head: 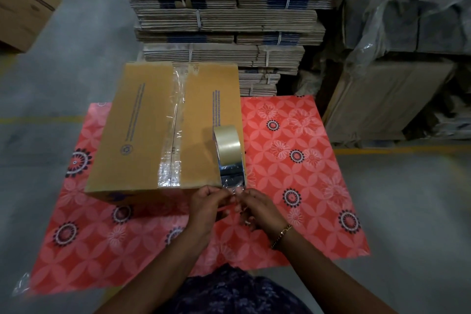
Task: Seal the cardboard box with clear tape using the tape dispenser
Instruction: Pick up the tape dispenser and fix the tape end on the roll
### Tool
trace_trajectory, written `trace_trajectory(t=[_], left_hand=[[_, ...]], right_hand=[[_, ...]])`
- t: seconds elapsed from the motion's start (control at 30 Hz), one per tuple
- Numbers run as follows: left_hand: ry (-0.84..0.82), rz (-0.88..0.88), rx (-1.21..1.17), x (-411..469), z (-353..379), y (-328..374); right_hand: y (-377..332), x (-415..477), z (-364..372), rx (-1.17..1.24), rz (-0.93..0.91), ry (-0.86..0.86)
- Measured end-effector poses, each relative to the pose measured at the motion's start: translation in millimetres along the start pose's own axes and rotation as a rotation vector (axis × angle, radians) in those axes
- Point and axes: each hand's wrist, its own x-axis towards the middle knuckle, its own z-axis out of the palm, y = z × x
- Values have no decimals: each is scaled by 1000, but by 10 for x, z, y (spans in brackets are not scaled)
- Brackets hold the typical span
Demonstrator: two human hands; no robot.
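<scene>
A closed brown cardboard box (142, 127) lies on a red flowered cloth (293, 150). A strip of clear tape (173, 130) runs along its centre seam from the far edge to the near edge. A roll of clear tape (226, 144) stands on its edge on the box's right flap, with a shiny length of tape pulled off it toward me. My left hand (207, 205) and my right hand (257, 208) meet just below the box's near right corner, both pinching the loose tape end between their fingertips. A dispenser body cannot be made out.
Tall stacks of strapped flat cardboard (224, 15) stand right behind the box. Plastic-wrapped cartons (407, 33) fill the right side. An open carton (23, 7) sits on the floor at the far left. Grey concrete floor with yellow lines surrounds the cloth.
</scene>
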Motion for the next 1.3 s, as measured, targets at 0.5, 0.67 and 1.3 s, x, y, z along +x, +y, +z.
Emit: trace_trajectory(t=[0.5,0.67,1.3], left_hand=[[-76,96,19,21,-26,-37],[-115,125,34,12,-53,-31],[-148,218,97,63,-109,-84]], right_hand=[[-26,130,-39,-4,-149,9],[-77,170,-211,-48,-57,-133],[-173,298,-448,62,124,-385]])
